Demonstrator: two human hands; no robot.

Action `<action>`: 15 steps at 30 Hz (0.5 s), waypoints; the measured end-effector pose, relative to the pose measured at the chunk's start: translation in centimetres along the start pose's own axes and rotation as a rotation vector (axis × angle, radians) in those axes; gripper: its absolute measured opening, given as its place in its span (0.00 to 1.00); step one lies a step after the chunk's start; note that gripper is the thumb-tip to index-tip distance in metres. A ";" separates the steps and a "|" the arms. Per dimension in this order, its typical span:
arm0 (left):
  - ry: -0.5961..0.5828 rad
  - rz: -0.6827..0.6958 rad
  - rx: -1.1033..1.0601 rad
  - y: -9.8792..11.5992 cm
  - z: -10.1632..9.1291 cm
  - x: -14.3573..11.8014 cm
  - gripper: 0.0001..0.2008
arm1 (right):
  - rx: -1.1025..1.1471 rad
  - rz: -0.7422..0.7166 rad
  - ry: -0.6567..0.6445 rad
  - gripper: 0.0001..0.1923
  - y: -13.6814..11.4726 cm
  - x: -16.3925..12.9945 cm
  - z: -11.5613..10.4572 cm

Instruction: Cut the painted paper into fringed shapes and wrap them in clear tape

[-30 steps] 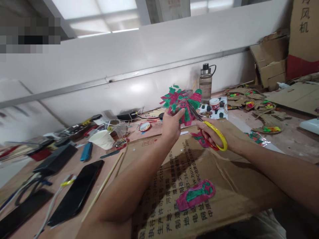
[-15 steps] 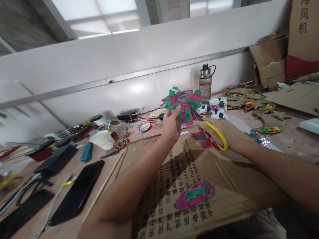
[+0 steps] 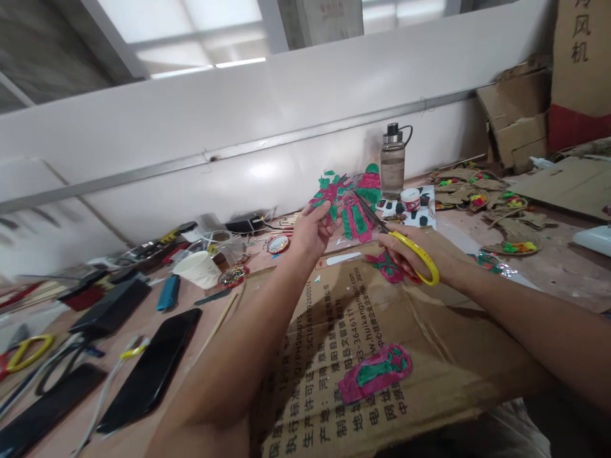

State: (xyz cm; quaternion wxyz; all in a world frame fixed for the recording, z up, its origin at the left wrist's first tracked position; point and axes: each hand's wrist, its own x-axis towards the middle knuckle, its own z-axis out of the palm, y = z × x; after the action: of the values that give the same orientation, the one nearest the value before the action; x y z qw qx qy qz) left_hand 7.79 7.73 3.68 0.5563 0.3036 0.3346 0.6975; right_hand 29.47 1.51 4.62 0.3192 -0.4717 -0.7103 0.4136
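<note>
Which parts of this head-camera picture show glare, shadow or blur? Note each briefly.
Head view: glare patch on the white wall panel; bright overexposed window above; the forearms cast soft shadows on the cardboard sheet; left edge smeared by motion blur around the yellow-handled scissors on the table; the left hand, right hand and painted cutout stay fairly sharp.

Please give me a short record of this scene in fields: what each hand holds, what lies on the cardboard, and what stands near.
left hand: holds up a pink-and-green painted sheet
right hand: grips yellow-handled scissors, blades in the sheet
cardboard: flat under both arms, a pink-and-green cutout lies on it
behind: water bottle by the white wall
left side: paper cup, black phone
</note>
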 end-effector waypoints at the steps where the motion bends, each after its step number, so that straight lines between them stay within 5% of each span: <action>1: 0.005 -0.011 -0.003 0.1 0.0 0.0 0.14 | 0.018 0.014 -0.022 0.18 0.0 0.0 0.1; 6: 0.030 -0.049 -0.025 0.1 0.2 0.1 0.10 | 0.202 0.051 -0.130 0.16 1.4 0.8 0.5; 15: 0.017 -0.070 0.006 0.1 -0.6 0.8 0.11 | 0.107 -0.118 -0.194 0.07 3.1 1.6 -0.2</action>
State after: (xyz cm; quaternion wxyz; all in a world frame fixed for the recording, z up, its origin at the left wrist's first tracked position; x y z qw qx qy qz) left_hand 7.14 8.42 3.46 0.5767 0.2873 0.3518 0.6791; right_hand 30.38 3.74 2.06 0.2974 -0.3691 -0.7412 0.4753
